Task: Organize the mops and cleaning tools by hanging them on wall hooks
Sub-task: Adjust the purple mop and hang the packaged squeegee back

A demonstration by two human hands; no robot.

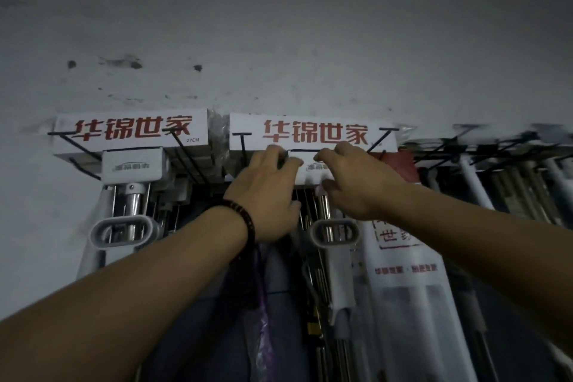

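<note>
A scuffed grey wall (279,25) bears dark marks (134,64) (three larger blotches), and purple plastic (263,319) hangs below.

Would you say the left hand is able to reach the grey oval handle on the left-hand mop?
Probably yes: the grey oval handle hangs uncovered beside the left forearm, but the left hand must first let go of the middle mop head.

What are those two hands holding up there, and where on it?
The left hand and right hand grip the white mop head by its upper corners, one each side.
</note>
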